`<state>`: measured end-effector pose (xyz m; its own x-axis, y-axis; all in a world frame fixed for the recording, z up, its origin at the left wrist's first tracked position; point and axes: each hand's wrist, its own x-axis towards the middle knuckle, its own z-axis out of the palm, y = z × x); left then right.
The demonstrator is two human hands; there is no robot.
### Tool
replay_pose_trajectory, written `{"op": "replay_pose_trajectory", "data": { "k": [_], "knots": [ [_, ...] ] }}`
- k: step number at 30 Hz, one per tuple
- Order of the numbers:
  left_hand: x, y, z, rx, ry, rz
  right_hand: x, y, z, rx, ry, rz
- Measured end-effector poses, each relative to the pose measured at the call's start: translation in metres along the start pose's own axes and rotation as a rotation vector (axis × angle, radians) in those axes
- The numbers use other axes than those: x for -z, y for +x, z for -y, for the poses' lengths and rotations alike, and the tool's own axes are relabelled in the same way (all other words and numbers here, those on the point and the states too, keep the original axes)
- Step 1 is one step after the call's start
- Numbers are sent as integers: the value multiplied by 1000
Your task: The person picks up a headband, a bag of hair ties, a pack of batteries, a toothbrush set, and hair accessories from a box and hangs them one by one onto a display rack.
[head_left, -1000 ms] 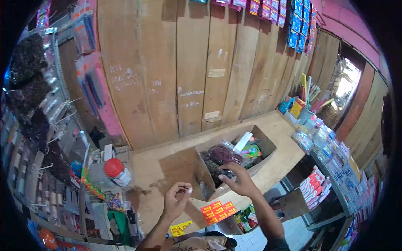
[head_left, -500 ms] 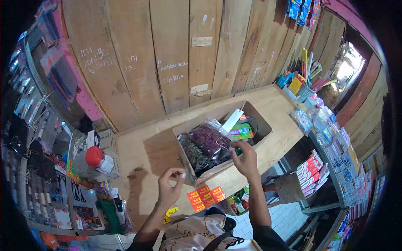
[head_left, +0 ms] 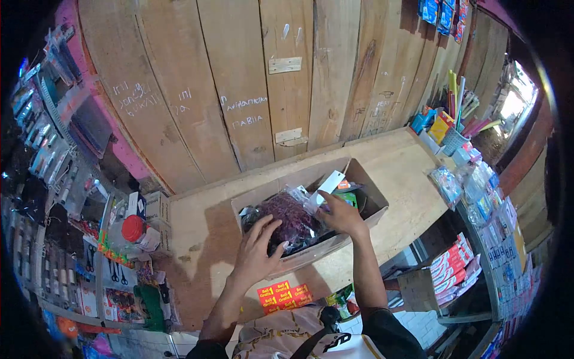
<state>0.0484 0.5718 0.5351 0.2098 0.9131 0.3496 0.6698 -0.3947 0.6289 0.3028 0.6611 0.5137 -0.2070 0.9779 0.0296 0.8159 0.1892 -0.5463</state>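
A cardboard box [head_left: 311,256] stands on the wooden counter. In its left and middle part lies a clear plastic bag of dark purple, stringy material [head_left: 287,214]. My left hand [head_left: 254,254] is over the box's front left edge, fingers spread against the near left side of the bag. At the bag's right side, my right hand [head_left: 342,216] reaches in with bent fingers, thumb and forefinger apart; its fingertips are partly hidden. A white card strip [head_left: 330,181] sticks up just beyond it. Behind that hand shows a green packet [head_left: 349,198].
Red and yellow stickers [head_left: 281,297] mark the counter's front edge. To the left stands a jar with a red lid [head_left: 133,228], beside small boxes [head_left: 156,206]. Packaged goods [head_left: 445,182] and a basket of sticks [head_left: 455,142] line the right end. A plank wall [head_left: 287,102] rises behind.
Both hands have moved in to the bag: the left forward and right with its fingers opening out, the right slightly left over the box. The view has shifted a little.
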Motion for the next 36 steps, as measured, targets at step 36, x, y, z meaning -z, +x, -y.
{"op": "replay_pose_trajectory", "data": {
  "k": [36],
  "knots": [
    [11, -19, 47, 170, -889, -365, 117, -2, 198, 754, 442, -145]
  ]
}}
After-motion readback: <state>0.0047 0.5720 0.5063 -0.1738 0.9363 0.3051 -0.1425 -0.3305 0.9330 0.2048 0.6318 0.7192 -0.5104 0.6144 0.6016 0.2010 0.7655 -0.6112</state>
